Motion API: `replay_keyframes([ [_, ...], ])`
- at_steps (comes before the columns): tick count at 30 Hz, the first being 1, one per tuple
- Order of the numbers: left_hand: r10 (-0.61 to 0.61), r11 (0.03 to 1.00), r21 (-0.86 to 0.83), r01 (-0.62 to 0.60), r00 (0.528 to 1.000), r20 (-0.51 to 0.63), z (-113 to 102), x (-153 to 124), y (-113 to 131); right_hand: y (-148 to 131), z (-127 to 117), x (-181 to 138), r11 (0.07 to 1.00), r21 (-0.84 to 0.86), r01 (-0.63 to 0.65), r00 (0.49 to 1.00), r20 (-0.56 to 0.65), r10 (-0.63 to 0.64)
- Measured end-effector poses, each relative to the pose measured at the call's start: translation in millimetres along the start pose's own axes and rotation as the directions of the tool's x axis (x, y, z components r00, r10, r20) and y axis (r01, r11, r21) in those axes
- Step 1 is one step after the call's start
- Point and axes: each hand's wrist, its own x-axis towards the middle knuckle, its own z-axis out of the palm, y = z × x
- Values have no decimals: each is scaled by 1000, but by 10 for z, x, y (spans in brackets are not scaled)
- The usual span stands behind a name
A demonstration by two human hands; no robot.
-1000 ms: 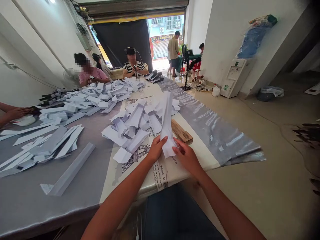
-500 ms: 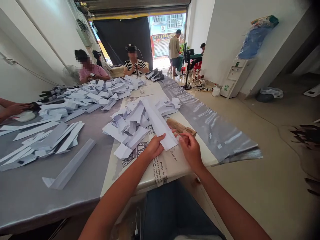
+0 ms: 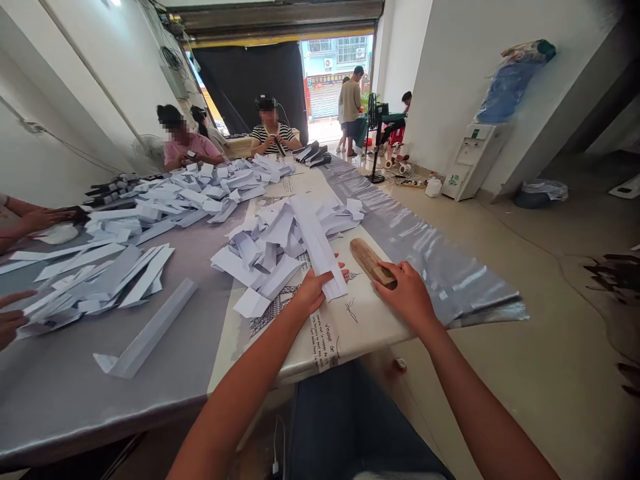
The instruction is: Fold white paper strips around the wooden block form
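A long folded white paper strip is held near its lower end by my left hand, thumb across the top and fingers beneath. To its right, my right hand is closed around the near end of a wooden block, which lies on the printed tablecloth. The block is long, brown and rounded at its far end. Just beyond my left hand spreads a heap of folded white papers, and the far end of my strip overlaps it.
A larger paper pile covers the table's far left, with flat strips nearer. One folded paper lies alone on the grey cloth. Another person's hand reaches in at the left edge. Other people sit across the table.
My right hand has left the paper strip's end, moved right and taken hold of the wooden block. My left hand still holds the strip. Another person's hand has appeared at the left.
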Motion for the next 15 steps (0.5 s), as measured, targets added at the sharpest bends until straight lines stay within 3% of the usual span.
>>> replay_keyframes([
  [5, 51, 997, 67, -49, 998, -22, -5, 21, -38, -60, -32, -152, 996, -27, -87, 996, 11, 87],
  [7, 58, 995, 88, -55, 998, -22, -3, 20, -54, -35, -38, -144, 982, 83, -170, 985, 21, 169],
  [9, 61, 993, 100, -56, 997, -45, 2, 22, -65, -31, -45, -123, 899, 323, -297, 955, 76, 288],
  [10, 66, 993, 104, -60, 996, -61, 3, 26, -70, -52, -46, -118, 807, 473, -354, 934, 131, 333],
  [12, 86, 990, 120, -75, 992, -88, 3, 39, -84, -161, -36, -134, 528, 734, -426, 900, 288, 326],
  [14, 125, 980, 172, -104, 985, -117, -6, 55, -106, -344, -2, -185, 247, 860, -447, 893, 412, 181],
  [15, 149, 971, 207, -120, 980, -135, -14, 62, -119, -449, 24, -217, 161, 868, -469, 883, 464, 72],
])
